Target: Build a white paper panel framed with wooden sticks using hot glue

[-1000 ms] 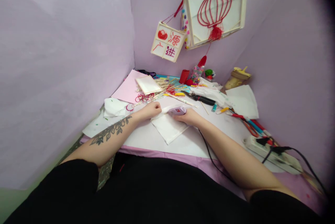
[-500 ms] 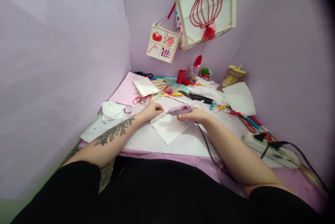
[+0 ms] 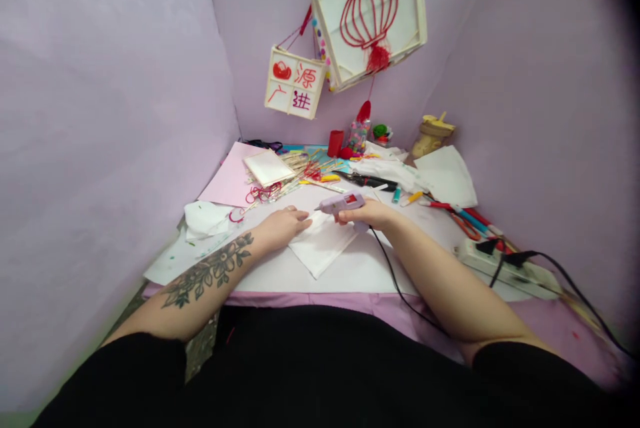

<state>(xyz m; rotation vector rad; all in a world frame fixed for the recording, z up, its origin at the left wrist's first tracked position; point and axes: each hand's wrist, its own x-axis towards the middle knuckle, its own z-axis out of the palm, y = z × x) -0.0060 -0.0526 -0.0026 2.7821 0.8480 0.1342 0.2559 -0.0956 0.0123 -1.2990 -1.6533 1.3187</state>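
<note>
A lilac hot glue gun (image 3: 341, 203) is in the grip of my right hand (image 3: 374, 215), its nozzle pointing left over the table. Beneath it lies a white square sheet (image 3: 324, 248), one corner turned towards me. My left hand (image 3: 285, 225) rests palm down at the sheet's left edge, fingers stretched out, with the fingertips on or just beside it. A black cord (image 3: 395, 278) runs from the gun down towards my right forearm.
Behind are thin sticks with red yarn (image 3: 314, 171), a small white framed panel (image 3: 269, 168) and black pliers (image 3: 367, 179). To the right lie markers (image 3: 463, 211) and a power strip (image 3: 505, 268). A lantern picture (image 3: 373, 15) hangs above; a lidded cup (image 3: 433, 135) stands at the back.
My left hand has gone from curled fingers to lying flat by the white sheet. The glue gun stays in my right hand, roughly where it was. The view has shifted slightly.
</note>
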